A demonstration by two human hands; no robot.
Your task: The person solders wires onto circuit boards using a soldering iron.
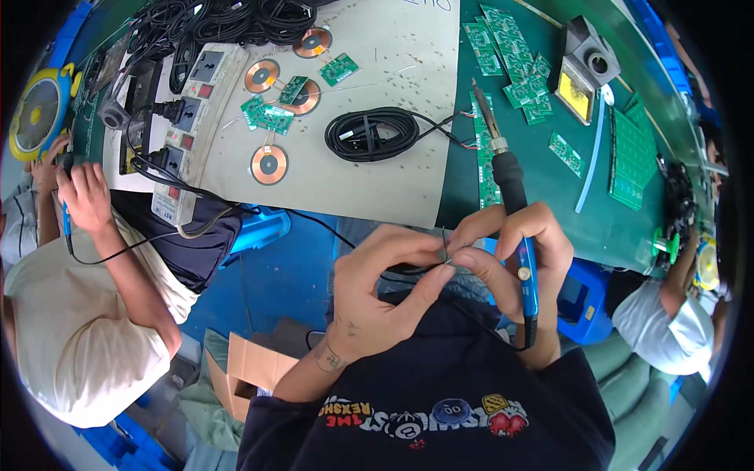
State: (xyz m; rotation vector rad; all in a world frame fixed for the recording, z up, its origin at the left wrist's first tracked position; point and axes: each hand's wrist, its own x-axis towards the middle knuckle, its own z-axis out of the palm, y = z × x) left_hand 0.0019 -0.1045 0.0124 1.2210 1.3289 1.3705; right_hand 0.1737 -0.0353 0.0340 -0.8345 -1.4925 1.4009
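My left hand (377,286) pinches something thin between thumb and index finger, with a short bit of fine dark wire (444,239) sticking up there. Against those fingertips press the thumb and index finger of my right hand (542,243). My right hand also holds a soldering iron (525,271), its blue and black handle lying across the palm and its tip pointing up over the green mat. Beyond my hands, on the paper sheet, rests a coiled black cable (373,134) whose bare-ended leads reach toward a strip of green circuit boards (485,169).
Copper coils (269,164) joined to small boards lie left of the cable, near a power strip (188,129). More circuit boards (510,55) and a soldering iron stand (585,67) are at the far right. A co-worker (94,298) sits at left, another (667,322) at right.
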